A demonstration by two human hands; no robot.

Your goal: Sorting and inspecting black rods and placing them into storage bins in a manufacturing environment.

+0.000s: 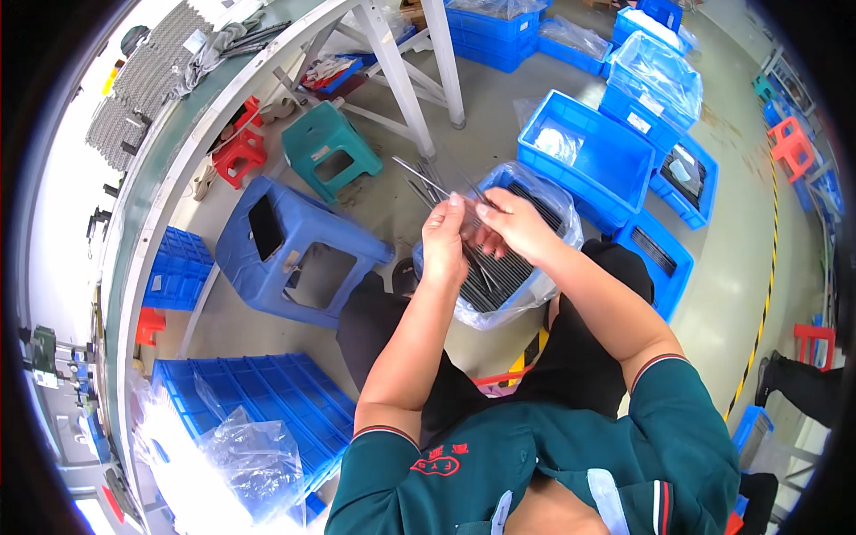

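Note:
Both my hands meet above a bin lined with clear plastic, which holds many thin dark rods. My left hand is closed, thumb up, on several slim metallic rods that stick out past its fingers to the upper left. Beside it, my right hand is curled with its fingertips close to the left thumb. A thin dark rod shows at the right hand's fingers, apparently pinched there. Some rods stick out below the hands, over the bin; the palms hide where they are gripped.
Left of the bin stands a blue plastic stool with a black phone on it, and a green stool behind. Blue crates are at the right. A long workbench runs along the left, near stacked blue crates.

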